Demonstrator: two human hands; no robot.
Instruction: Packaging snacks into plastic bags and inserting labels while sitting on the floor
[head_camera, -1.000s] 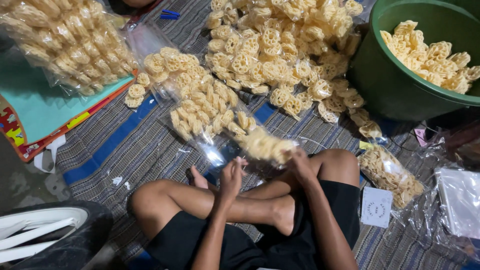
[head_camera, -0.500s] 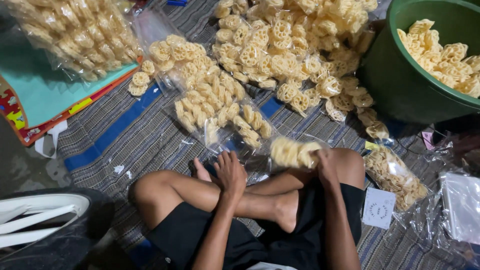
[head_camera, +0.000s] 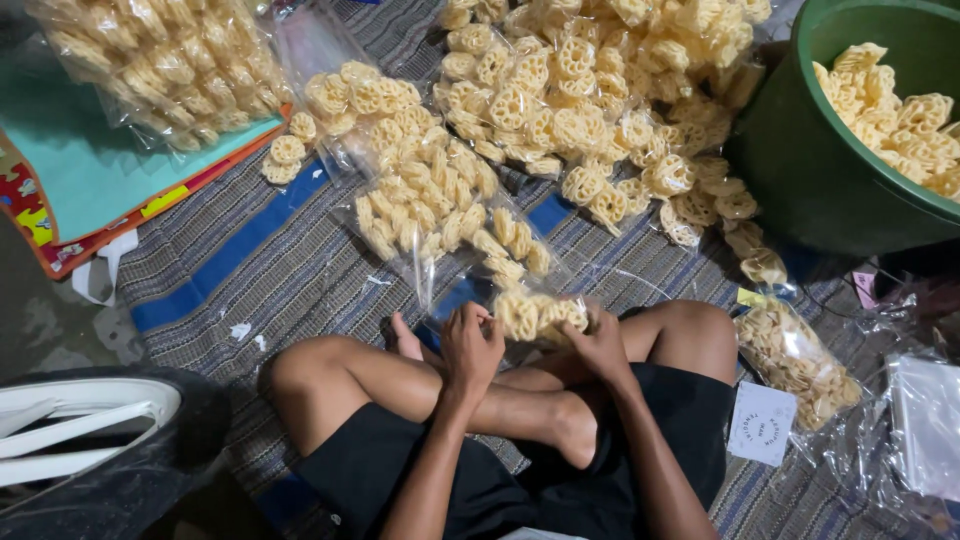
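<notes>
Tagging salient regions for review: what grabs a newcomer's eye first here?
The heap of pale lattice crackers sprawled over the striped mat at top centre, with a green tub of them at right. At bottom centre, the left hand and right hand grip a clear bag of crackers above crossed legs.

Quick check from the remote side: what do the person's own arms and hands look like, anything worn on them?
Both arms are bare along all that shows: no sleeves. The left hand and right hand wear no gloves; no rings, watch or bands are visible. Lower down, black shorts cover the lap.
</notes>
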